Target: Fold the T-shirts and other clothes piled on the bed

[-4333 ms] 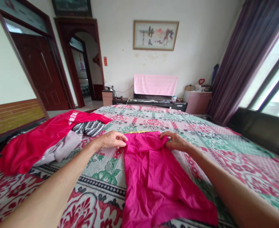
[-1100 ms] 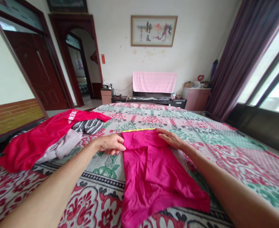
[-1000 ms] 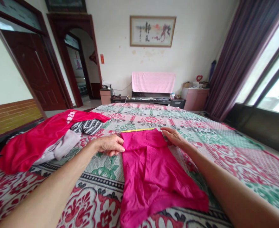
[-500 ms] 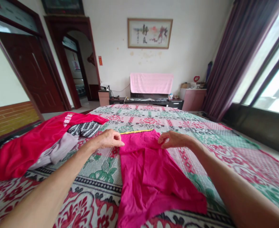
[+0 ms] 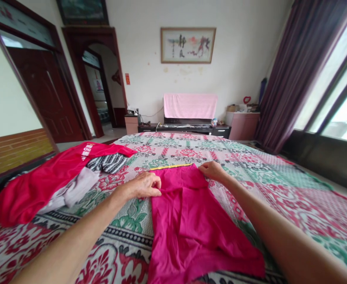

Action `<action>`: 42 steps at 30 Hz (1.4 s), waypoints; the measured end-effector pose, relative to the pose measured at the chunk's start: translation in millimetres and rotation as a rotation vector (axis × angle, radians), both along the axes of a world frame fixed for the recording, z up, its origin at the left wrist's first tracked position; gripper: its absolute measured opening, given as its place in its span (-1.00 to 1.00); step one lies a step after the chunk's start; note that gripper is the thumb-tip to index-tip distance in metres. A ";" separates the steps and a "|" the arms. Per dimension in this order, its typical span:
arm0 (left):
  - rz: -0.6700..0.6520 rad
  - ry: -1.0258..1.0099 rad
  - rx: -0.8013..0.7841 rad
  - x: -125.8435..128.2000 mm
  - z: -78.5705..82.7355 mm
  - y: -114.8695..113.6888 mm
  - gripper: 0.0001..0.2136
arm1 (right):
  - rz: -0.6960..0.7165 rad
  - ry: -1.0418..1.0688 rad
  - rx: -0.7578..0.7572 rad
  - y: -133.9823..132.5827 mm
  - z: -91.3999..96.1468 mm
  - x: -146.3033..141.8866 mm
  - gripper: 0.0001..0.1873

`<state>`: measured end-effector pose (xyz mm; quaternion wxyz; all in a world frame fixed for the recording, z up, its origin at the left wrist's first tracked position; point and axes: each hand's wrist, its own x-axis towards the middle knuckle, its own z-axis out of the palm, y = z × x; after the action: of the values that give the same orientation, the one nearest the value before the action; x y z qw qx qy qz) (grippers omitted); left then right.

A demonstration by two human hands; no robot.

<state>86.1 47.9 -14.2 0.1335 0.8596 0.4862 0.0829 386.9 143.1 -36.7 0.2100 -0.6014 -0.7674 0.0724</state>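
Note:
A magenta garment (image 5: 188, 221) with a yellow trim at its far edge lies flat on the flowered bedspread (image 5: 123, 236). My left hand (image 5: 144, 186) rests on the garment's left edge, fingers curled and pinching the cloth. At the far right corner of the garment, my right hand (image 5: 211, 171) has its fingers closed on the fabric there. Both forearms stretch over the bed from the near edge.
A pile of clothes lies at the left of the bed: a red shirt (image 5: 34, 181) with white lettering, a striped piece (image 5: 108, 162) and a pale grey piece (image 5: 73, 191). Beyond the bed stand a low dark cabinet with a pink towel (image 5: 190, 105), a doorway and purple curtains.
My left hand has slid a little nearer along the garment's left edge. The right hand came down from a raised pinch onto the far right corner.

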 end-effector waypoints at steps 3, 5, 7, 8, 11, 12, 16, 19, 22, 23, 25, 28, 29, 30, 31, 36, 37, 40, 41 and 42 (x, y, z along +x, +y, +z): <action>-0.012 0.008 0.012 -1.9 -2.8 1.5 -0.82 | -0.009 -0.021 -0.034 9.6 -0.6 -9.9 -0.58; -0.020 0.005 0.021 -3.3 -5.1 2.8 -0.81 | 0.017 0.006 -0.053 12.1 -0.2 -14.4 -0.64; -0.018 -0.015 0.005 -4.6 -6.4 3.8 -0.82 | 0.025 0.031 -0.042 11.5 0.2 -16.7 -0.72; -0.012 -0.030 -0.012 -4.9 -6.3 4.1 -0.82 | 0.022 0.043 -0.019 10.2 0.4 -17.0 -0.75; 0.023 -0.078 -0.053 -4.3 -2.6 3.0 -0.83 | 0.021 0.119 0.065 5.4 0.6 -15.4 -0.73; 0.034 -0.091 -0.053 -3.4 -0.7 2.1 -0.84 | 0.022 0.164 0.078 4.1 0.3 -14.5 -0.70; 0.053 -0.131 -0.029 1.3 4.7 -2.0 -0.84 | -0.013 0.278 0.053 2.9 -3.4 -12.5 -0.63; 0.042 -0.123 -0.077 4.2 2.2 -3.2 -0.83 | -0.070 0.192 0.076 3.4 -7.3 -12.7 -0.74; 0.044 -0.093 -0.123 5.9 -1.9 -3.0 -0.82 | -0.111 0.110 0.129 -1.4 -7.6 -10.3 -0.80; 0.041 -0.083 -0.120 6.3 -2.5 -3.0 -0.82 | -0.084 0.105 0.155 -5.1 -5.9 -8.4 -0.78; 0.030 -0.069 -0.120 6.6 -2.2 -3.3 -0.82 | 0.081 0.119 0.212 -15.8 0.3 -3.4 -0.78; 0.021 -0.070 -0.154 6.6 -0.3 -4.4 -0.80 | 0.501 0.092 0.191 -35.9 12.3 3.0 -0.80; 0.023 -0.076 -0.154 6.7 0.0 -4.7 -0.80 | 0.618 0.056 0.151 -42.0 15.1 3.9 -0.79; 0.027 -0.082 -0.145 6.8 0.0 -4.8 -0.80 | 0.701 0.014 0.115 -47.1 16.5 4.0 -0.77; 0.035 -0.091 -0.129 7.0 -0.4 -4.6 -0.80 | 0.748 -0.023 0.096 -51.0 16.4 3.4 -0.75; 0.103 -0.183 -0.020 5.3 -0.5 0.0 -0.82 | 0.637 -0.058 0.173 -53.6 5.0 -2.8 -0.67; 0.114 -0.206 -0.006 3.9 1.4 0.8 -0.83 | 0.584 -0.045 0.175 -52.5 4.2 -2.9 -0.65; 0.119 -0.226 -0.036 -2.0 11.3 0.2 -0.85 | 0.475 -0.012 0.150 -51.2 10.4 0.3 -0.64; 0.103 -0.212 -0.065 -3.7 15.2 -1.2 -0.85 | 0.477 -0.013 0.133 -51.7 14.9 2.1 -0.63; 0.082 -0.197 -0.097 -4.9 18.9 -3.0 -0.86 | 0.494 -0.020 0.114 -52.8 19.9 4.1 -0.63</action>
<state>81.2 44.9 4.8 0.2185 0.8193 0.5089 0.1485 391.0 90.3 -16.8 0.2121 -0.3833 -0.8960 0.0722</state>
